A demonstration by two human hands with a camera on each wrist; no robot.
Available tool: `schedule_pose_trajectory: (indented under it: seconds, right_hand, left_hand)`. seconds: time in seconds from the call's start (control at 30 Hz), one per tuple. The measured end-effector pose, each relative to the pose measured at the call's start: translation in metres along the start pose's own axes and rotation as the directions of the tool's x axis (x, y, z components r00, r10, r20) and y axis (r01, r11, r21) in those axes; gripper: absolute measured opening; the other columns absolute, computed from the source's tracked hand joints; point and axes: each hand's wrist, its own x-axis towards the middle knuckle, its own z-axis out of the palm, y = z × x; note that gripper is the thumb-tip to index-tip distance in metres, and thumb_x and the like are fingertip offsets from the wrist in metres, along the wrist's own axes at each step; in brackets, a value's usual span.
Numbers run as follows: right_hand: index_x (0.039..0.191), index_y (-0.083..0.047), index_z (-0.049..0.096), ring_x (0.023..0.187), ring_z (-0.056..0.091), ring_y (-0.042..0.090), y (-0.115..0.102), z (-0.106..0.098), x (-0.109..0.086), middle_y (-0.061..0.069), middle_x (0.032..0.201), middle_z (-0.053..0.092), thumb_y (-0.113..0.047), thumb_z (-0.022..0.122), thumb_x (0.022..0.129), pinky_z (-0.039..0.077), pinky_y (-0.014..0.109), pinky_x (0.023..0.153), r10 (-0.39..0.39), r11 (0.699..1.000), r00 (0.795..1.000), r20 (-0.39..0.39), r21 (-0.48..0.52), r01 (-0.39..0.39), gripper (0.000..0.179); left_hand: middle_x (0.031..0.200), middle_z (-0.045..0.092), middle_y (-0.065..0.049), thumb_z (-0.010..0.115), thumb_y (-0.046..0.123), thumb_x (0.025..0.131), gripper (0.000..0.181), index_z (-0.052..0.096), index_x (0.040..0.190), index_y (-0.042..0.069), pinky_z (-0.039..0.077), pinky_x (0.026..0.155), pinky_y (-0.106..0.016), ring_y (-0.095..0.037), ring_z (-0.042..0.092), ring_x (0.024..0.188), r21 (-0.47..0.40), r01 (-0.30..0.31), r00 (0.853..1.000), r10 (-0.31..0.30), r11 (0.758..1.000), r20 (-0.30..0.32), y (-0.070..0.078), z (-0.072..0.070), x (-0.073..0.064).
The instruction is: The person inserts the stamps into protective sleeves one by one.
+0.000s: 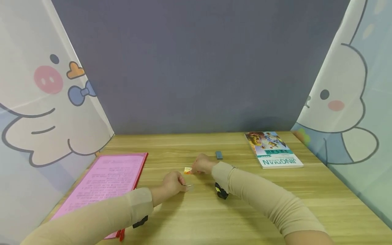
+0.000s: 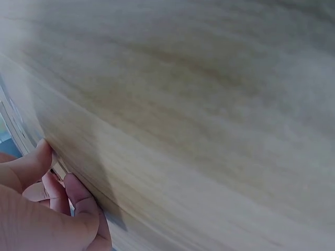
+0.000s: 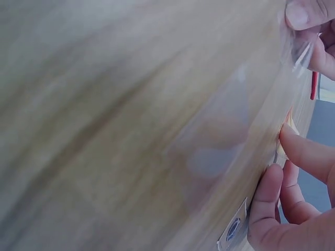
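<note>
My left hand (image 1: 174, 183) pinches a crumpled piece of clear plastic (image 1: 190, 186) between thumb and fingers, low over the table. In the right wrist view that plastic (image 3: 302, 52) looks thin and shiny. Just beyond and to the right, my right hand (image 1: 202, 164) pinches the right edge of a small yellow and red piece (image 1: 188, 170), mostly covered by the fingers in the right wrist view. A flat see-through film (image 3: 214, 136) shows on the wood there. Near the right fingertips lies a small pale square with a dark round mark (image 3: 234, 229).
A small blue-grey block (image 1: 218, 155) lies beyond the right hand. At the back right is a book (image 1: 277, 153) with a colourful cover. A pink printed sheet in a red-edged folder (image 1: 107, 180) covers the table's (image 1: 196, 217) left side. A grey panel (image 1: 199, 68) stands behind.
</note>
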Motion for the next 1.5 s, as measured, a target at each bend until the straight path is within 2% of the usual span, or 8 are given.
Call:
schedule_pose_trajectory:
  seconds: [0.3,0.53,0.7,0.9,1.1,1.23,1.43,1.5]
  right_hand:
    - [0.072,-0.008,0.071,0.052,0.045,0.012,0.005,0.001,-0.002,0.000,0.060,0.057,-0.010,0.083,0.075,0.033,0.021,0.043,0.001,0.998,1.000,0.003,0.059,-0.001,0.012]
    - [0.080,-0.004,0.071,0.052,0.055,0.008,0.006,-0.002,-0.008,0.004,0.074,0.068,-0.003,0.079,0.077,0.050,0.019,0.052,0.022,0.981,1.000,0.009,0.192,-0.024,0.008]
    - [0.082,0.000,0.070,0.053,0.058,0.009,0.002,-0.006,-0.015,0.008,0.073,0.070,0.001,0.076,0.079,0.056,0.022,0.056,-0.008,0.972,0.999,0.041,0.236,-0.002,0.007]
    - [0.090,0.002,0.069,0.060,0.062,0.014,0.000,-0.016,-0.021,0.011,0.078,0.069,-0.002,0.072,0.084,0.060,0.026,0.058,-0.041,0.944,0.996,0.076,0.330,0.014,0.008]
    - [0.113,0.009,0.063,0.066,0.066,0.013,-0.003,-0.032,-0.023,0.018,0.095,0.070,-0.003,0.066,0.090,0.058,0.019,0.059,-0.074,0.879,0.989,0.126,0.477,0.005,0.026]
    - [0.119,0.011,0.059,0.074,0.071,0.017,-0.004,-0.043,-0.022,0.023,0.103,0.070,-0.002,0.064,0.092,0.060,0.022,0.068,-0.129,0.842,0.983,0.129,0.537,0.040,0.031]
    - [0.112,0.008,0.061,0.083,0.073,0.024,-0.005,-0.058,-0.022,0.019,0.100,0.070,-0.001,0.066,0.090,0.060,0.035,0.084,-0.153,0.843,0.987,0.051,0.528,0.103,0.024]
    - [0.111,0.007,0.061,0.087,0.072,0.029,-0.005,-0.063,-0.023,0.018,0.098,0.070,0.001,0.067,0.089,0.058,0.040,0.089,-0.143,0.847,0.989,0.028,0.520,0.107,0.023]
  left_hand:
    - [0.069,0.056,-0.002,0.084,0.003,0.071,0.021,0.063,0.068,0.004,0.041,0.058,-0.022,-0.015,0.048,0.069,-0.029,0.024,0.999,-0.023,0.999,0.030,0.000,0.001,0.000]
    - [0.070,0.061,0.000,0.085,0.005,0.071,0.017,0.068,0.069,0.005,0.040,0.062,-0.023,-0.014,0.050,0.071,-0.012,0.022,0.999,-0.022,1.000,0.033,-0.002,0.002,0.005]
    - [0.069,0.063,0.001,0.083,0.006,0.073,0.013,0.070,0.070,0.005,0.041,0.059,-0.021,-0.013,0.051,0.068,-0.014,0.022,0.999,-0.021,1.000,0.048,-0.002,-0.003,0.006]
    - [0.071,0.067,-0.005,0.076,0.002,0.080,0.007,0.070,0.078,0.000,0.049,0.057,-0.020,-0.012,0.054,0.062,-0.140,0.035,0.990,-0.016,0.990,0.139,-0.001,-0.012,0.002]
    - [0.086,0.068,-0.014,0.069,0.000,0.087,0.012,0.066,0.095,-0.008,0.061,0.071,-0.031,-0.018,0.064,0.075,-0.302,0.050,0.972,0.023,0.952,0.234,0.001,-0.021,0.001]
    - [0.092,0.069,-0.017,0.067,0.000,0.088,0.013,0.065,0.098,-0.009,0.062,0.075,-0.034,-0.019,0.068,0.078,-0.371,0.064,0.973,0.024,0.927,0.230,0.002,-0.021,0.005]
    - [0.092,0.069,-0.013,0.069,0.001,0.087,0.010,0.066,0.095,-0.005,0.060,0.084,-0.039,-0.026,0.071,0.087,-0.398,0.070,0.984,0.003,0.915,0.179,0.015,-0.024,0.012]
    - [0.091,0.069,-0.012,0.070,0.003,0.087,0.010,0.066,0.095,-0.003,0.052,0.096,-0.052,-0.028,0.071,0.089,-0.403,0.064,0.984,0.008,0.913,0.175,0.020,-0.026,0.013]
